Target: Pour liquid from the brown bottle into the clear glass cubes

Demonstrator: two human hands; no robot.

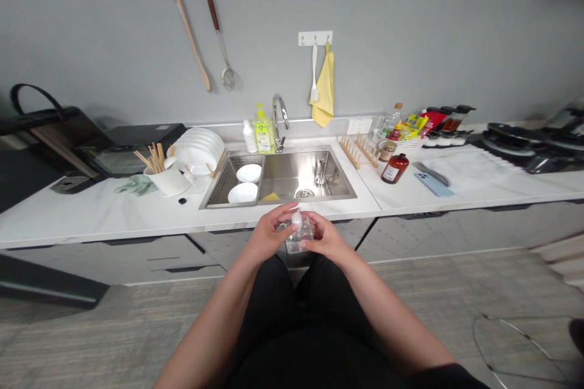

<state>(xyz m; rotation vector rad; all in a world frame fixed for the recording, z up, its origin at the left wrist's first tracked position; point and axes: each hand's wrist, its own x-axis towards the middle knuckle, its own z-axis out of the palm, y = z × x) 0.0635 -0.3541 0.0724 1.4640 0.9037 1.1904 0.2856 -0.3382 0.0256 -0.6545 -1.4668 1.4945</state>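
In front of my body, just below the counter edge, I hold a small clear plastic bottle [298, 240] with a white cap. My left hand [270, 234] is curled over the top of the bottle, its fingertips at the cap. My right hand [322, 238] wraps the bottle's right side. Part of the bottle is hidden behind my fingers, and any contents are hard to make out.
Ahead is a steel sink [305, 179] with white bowls in its drying rack, a faucet [279, 121], and dish soap. White plates and a utensil cup stand to the left. Bottles, a phone and a knife lie on the right counter.
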